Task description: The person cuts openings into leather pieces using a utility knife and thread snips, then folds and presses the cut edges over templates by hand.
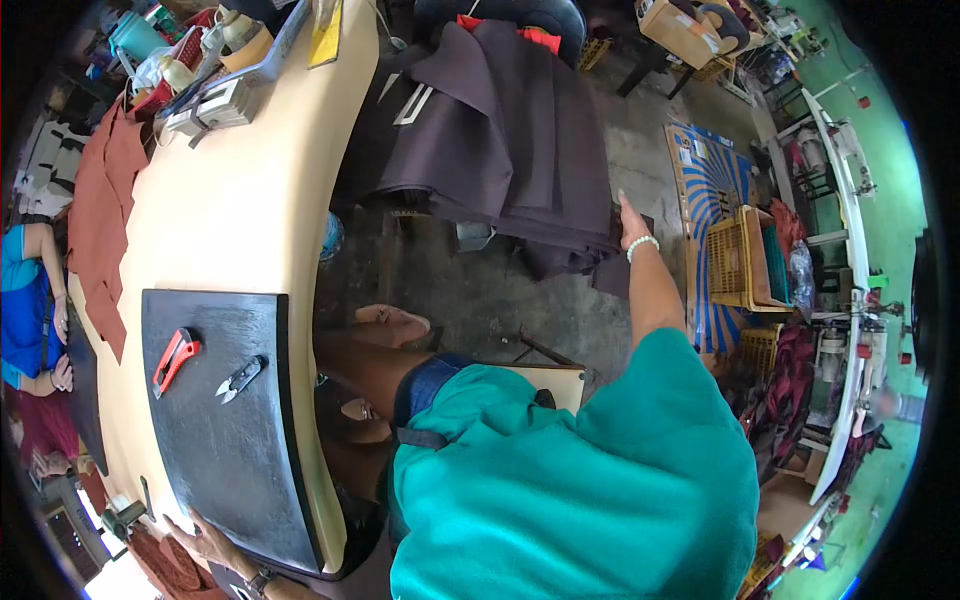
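My right hand (pixel 630 226), with a pale bead bracelet at the wrist, reaches to the right edge of a stack of dark cloth (pixel 520 140) draped over a seat. Its thumb points up; the other fingers are hidden at the cloth's edge. At the lower left, my left hand (pixel 205 540) lies with fingers spread beside the lower edge of a black board (pixel 215 430), a watch on its wrist. On that board rest a red cutter (pixel 177 362) and small thread snips (pixel 240 380).
The long cream table (pixel 230 200) runs along my left, with brown cloth (pixel 100 220) on its far side. A co-worker (pixel 30 300) in blue sits across it. Yellow crates (pixel 735 258) stand at the right. A blue tray (pixel 265 65) sits at the table's top end.
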Action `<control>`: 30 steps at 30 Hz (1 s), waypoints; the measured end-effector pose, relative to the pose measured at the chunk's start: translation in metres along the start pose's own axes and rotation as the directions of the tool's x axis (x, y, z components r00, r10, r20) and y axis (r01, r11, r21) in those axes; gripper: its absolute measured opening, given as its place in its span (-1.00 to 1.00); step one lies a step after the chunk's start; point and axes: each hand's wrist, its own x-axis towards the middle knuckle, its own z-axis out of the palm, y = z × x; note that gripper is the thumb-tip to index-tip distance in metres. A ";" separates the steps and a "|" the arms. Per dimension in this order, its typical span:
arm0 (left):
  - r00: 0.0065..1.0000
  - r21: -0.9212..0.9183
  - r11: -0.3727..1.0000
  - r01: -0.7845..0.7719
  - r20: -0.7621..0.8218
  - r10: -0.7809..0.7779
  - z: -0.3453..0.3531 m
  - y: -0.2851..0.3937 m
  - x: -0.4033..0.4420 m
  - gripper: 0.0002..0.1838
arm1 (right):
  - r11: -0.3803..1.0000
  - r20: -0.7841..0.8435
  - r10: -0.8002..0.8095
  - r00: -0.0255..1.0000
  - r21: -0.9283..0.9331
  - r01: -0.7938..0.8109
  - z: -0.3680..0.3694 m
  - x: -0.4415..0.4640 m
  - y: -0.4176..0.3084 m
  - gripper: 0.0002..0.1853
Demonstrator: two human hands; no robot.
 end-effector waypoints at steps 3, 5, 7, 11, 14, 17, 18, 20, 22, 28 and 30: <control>0.999 -0.018 0.999 0.033 0.018 -0.033 0.000 -0.001 0.001 -0.40 | 0.996 0.023 -0.057 0.998 0.073 0.055 -0.020 0.067 0.041 -0.21; 0.999 -0.016 0.999 0.040 0.034 -0.040 -0.002 -0.001 0.003 -0.40 | 0.999 -0.138 0.036 0.990 0.028 -0.033 0.005 -0.023 0.022 -0.26; 0.998 -0.019 0.999 0.037 0.046 -0.036 -0.004 0.003 0.004 -0.39 | 0.994 -0.123 0.056 0.991 0.101 -0.044 -0.012 0.011 0.034 -0.36; 1.000 0.004 1.000 -0.003 0.016 0.003 -0.001 -0.005 0.009 -0.38 | 0.964 -0.156 -0.053 0.986 0.251 0.092 -0.045 0.056 0.032 -0.46; 1.000 -0.018 1.000 0.004 0.006 -0.004 -0.002 0.003 0.010 -0.38 | 0.923 -0.070 -0.195 0.978 0.324 0.207 -0.058 0.040 0.005 -0.40; 1.000 -0.024 0.999 -0.024 -0.009 0.024 0.000 0.008 0.010 -0.39 | 0.935 -0.106 -0.265 0.958 0.214 0.283 -0.034 -0.038 -0.045 -0.45; 0.999 -0.030 0.999 -0.038 -0.012 0.037 -0.003 0.023 0.009 -0.39 | 0.914 -0.079 -0.344 0.936 0.202 0.353 -0.021 -0.066 -0.060 -0.45; 0.998 -0.061 0.996 -0.066 -0.022 0.065 -0.004 0.043 0.009 -0.40 | 0.859 -0.017 -0.487 0.873 0.169 0.483 -0.003 -0.100 -0.085 -0.45; 0.995 -0.111 0.989 -0.096 -0.039 0.093 -0.004 0.052 0.012 -0.42 | 0.801 0.049 -0.592 0.804 0.141 0.581 0.014 -0.117 -0.108 -0.47; 0.983 -0.166 0.971 -0.170 -0.103 0.154 -0.007 0.058 0.019 -0.48 | 0.646 0.090 -0.762 0.642 0.187 0.740 0.065 -0.184 -0.148 -0.56; 0.991 -0.198 0.973 -0.115 -0.091 0.099 -0.012 0.066 0.016 -0.49 | 0.569 -0.046 -0.793 0.607 0.296 0.767 0.070 -0.196 -0.155 -0.58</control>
